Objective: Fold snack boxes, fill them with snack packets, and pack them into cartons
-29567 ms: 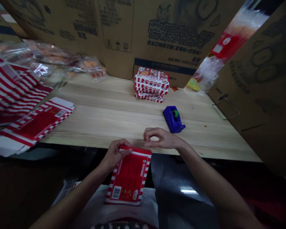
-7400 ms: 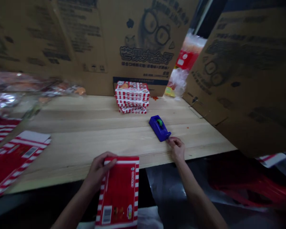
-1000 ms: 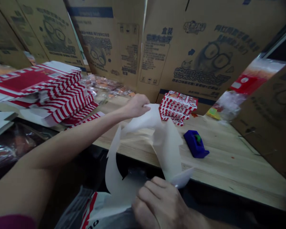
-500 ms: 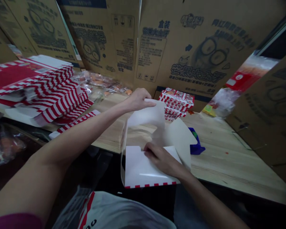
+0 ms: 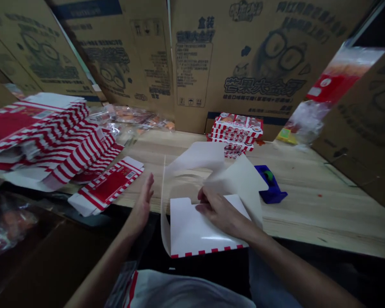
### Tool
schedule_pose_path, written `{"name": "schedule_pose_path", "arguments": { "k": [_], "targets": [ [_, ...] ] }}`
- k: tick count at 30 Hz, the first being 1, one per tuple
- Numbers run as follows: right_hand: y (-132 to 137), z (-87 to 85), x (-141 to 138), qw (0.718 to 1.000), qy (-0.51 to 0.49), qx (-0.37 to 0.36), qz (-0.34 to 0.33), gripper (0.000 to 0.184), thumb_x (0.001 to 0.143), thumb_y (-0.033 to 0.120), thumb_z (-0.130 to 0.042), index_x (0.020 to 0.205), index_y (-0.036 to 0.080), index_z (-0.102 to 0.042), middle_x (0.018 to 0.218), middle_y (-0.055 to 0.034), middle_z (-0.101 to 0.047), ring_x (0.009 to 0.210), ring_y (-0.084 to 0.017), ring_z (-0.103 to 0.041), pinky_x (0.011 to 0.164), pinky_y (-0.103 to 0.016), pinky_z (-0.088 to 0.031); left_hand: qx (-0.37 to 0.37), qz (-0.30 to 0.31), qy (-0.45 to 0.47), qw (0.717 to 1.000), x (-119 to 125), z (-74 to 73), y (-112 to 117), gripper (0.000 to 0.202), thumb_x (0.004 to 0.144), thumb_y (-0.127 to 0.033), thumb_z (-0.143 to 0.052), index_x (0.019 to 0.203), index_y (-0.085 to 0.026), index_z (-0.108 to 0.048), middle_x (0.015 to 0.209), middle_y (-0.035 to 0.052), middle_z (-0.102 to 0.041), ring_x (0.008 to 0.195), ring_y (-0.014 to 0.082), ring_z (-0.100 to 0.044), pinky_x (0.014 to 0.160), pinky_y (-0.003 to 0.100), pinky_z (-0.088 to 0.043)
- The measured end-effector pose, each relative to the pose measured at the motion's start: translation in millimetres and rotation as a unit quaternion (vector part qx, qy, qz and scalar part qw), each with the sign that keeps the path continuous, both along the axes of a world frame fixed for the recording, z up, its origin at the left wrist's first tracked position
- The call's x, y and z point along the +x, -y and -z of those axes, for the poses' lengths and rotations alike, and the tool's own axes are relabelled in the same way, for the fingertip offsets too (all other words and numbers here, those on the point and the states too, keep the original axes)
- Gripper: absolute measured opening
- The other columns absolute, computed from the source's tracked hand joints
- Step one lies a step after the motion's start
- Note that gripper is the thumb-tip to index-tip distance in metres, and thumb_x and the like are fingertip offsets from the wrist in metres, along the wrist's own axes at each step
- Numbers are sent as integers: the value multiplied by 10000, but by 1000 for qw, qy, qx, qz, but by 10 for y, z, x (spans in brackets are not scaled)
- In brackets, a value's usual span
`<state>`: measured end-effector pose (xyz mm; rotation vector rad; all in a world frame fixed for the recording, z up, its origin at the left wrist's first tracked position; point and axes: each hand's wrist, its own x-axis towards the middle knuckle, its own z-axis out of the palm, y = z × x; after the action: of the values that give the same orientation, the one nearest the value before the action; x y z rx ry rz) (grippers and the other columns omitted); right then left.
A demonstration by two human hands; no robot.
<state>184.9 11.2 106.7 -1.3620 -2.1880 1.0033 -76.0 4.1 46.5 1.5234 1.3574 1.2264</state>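
Observation:
A partly unfolded white carton with a red-striped edge sits at the near edge of the wooden table, its flaps standing up. My right hand presses down on the carton's inner panel, fingers curled against it. My left hand is held flat and upright just left of the carton's side wall, fingers stretched out, holding nothing. A blue tape dispenser lies to the right of the carton. A stack of filled red-and-white boxes stands behind it.
A tall pile of flat red-striped carton blanks lies at the left, one loose blank near the table edge. Clear snack packets lie at the back left. Big brown cardboard boxes wall the table behind and on the right.
My left hand let go of the carton's top flap and came down beside its left wall. My right hand stayed pressed on the inner panel. The view shifted slightly.

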Motion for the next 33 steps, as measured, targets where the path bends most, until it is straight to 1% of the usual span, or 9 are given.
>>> {"name": "schedule_pose_path", "arguments": {
  "k": [4, 9, 18, 21, 24, 25, 26, 30, 33],
  "targets": [
    [22, -50, -107, 1000, -13, 6, 5, 135, 822, 160, -582, 866, 211, -466, 836, -16, -600, 765, -181, -570, 695, -321, -432, -10, 6, -43, 999, 402, -135, 162, 941, 823, -605, -506, 1537, -211, -36, 1616, 111, -127, 1475, 294, -153, 1184, 454, -238],
    [134, -155, -99, 998, -49, -8, 38, 166, 828, 145, -553, 846, 227, -409, 822, 1, -563, 777, -181, -578, 701, -331, -462, 1, -34, -139, 990, 609, -412, 46, 973, 769, -443, -649, 1513, -147, -97, 1567, 196, -220, 1443, 349, -227, 1175, 518, -216],
    [270, -149, -137, 983, 31, 175, -45, 141, 856, 106, -545, 948, 199, -492, 933, -79, -638, 907, -249, -621, 768, -427, -525, 71, 2, -250, 966, 663, -285, 41, 967, 774, -296, -650, 1513, -180, -37, 1549, 218, -223, 1439, 367, -219, 1133, 550, -276],
    [387, -324, 152, 939, -57, 338, 0, 192, 844, 115, -606, 1000, 220, -568, 1123, -101, -643, 1061, -269, -607, 880, -469, -512, 70, 6, -250, 966, 607, -323, 26, 958, 770, -293, -651, 1512, -175, -56, 1537, 221, -254, 1427, 362, -254, 1130, 555, -284],
    [317, -279, 571, 813, -261, 461, 242, 244, 814, 137, -661, 1033, 236, -617, 1134, -69, -641, 1029, -231, -632, 929, -452, -498, 52, 1, -248, 967, 558, -362, 12, 939, 766, -294, -656, 1508, -154, -98, 1532, 214, -276, 1422, 350, -273, 1144, 533, -275],
    [245, -194, 687, 781, -323, 443, 299, 251, 816, 171, -668, 1053, 239, -619, 1126, -63, -647, 1024, -221, -640, 950, -450, -489, 50, 0, -248, 967, 552, -367, 7, 935, 764, -296, -658, 1506, -148, -108, 1531, 212, -279, 1424, 347, -270, 1148, 527, -273],
    [157, -83, 774, 790, -364, 377, 318, 276, 821, 228, -674, 1090, 241, -611, 1141, -65, -651, 1050, -221, -639, 974, -455, -479, 51, 1, -247, 968, 553, -366, 3, 933, 763, -299, -659, 1504, -144, -114, 1529, 210, -282, 1426, 345, -267, 1150, 524, -272],
    [-176, 340, 784, 901, -378, 35, 211, 660, 797, 510, -641, 1364, 249, -426, 1419, -136, -502, 1293, -296, -501, 1042, -529, -422, 61, 6, -248, 967, 591, -352, -13, 921, 762, -302, -656, 1497, -144, -125, 1521, 201, -296, 1429, 335, -265, 1159, 516, -267],
    [-284, 398, 592, 949, -265, -27, 169, 956, 710, 479, -721, 1487, 225, -227, 1528, -152, -349, 1379, -313, -385, 1115, -526, -336, 72, 13, -255, 964, 609, -357, -21, 913, 759, -291, -655, 1491, -121, -136, 1514, 216, -299, 1423, 333, -276, 1155, 507, -280]
  ]
}}
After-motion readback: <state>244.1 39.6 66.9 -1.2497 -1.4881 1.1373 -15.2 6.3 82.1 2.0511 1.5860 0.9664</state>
